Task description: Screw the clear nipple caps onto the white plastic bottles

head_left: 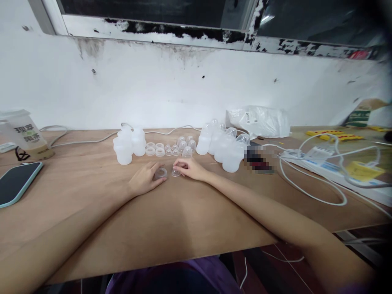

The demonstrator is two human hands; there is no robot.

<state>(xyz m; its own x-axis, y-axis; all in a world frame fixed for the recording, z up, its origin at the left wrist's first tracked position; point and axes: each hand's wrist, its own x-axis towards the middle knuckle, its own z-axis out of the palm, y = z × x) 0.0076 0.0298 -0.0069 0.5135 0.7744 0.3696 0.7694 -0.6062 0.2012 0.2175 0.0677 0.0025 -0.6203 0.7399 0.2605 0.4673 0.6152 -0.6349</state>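
Note:
My left hand [143, 179] rests on the wooden table [183, 220] with its fingers closed round a clear plastic ring [160, 173]. My right hand [190, 168] lies just right of it and pinches a small clear nipple-shaped piece [176, 173]. Behind the hands stand a row of white rings [154, 149] and several clear domed caps [183, 146]. A group of white plastic bottles [128, 145] stands at the back left. Another group of bottles [223, 145] stands at the back right.
A phone [16, 181] lies at the left edge, a labelled drink cup [27, 134] behind it. White cables [309, 179] and a power strip [330, 167] spread over the right side. A clear plastic bag [260, 120] leans on the white wall.

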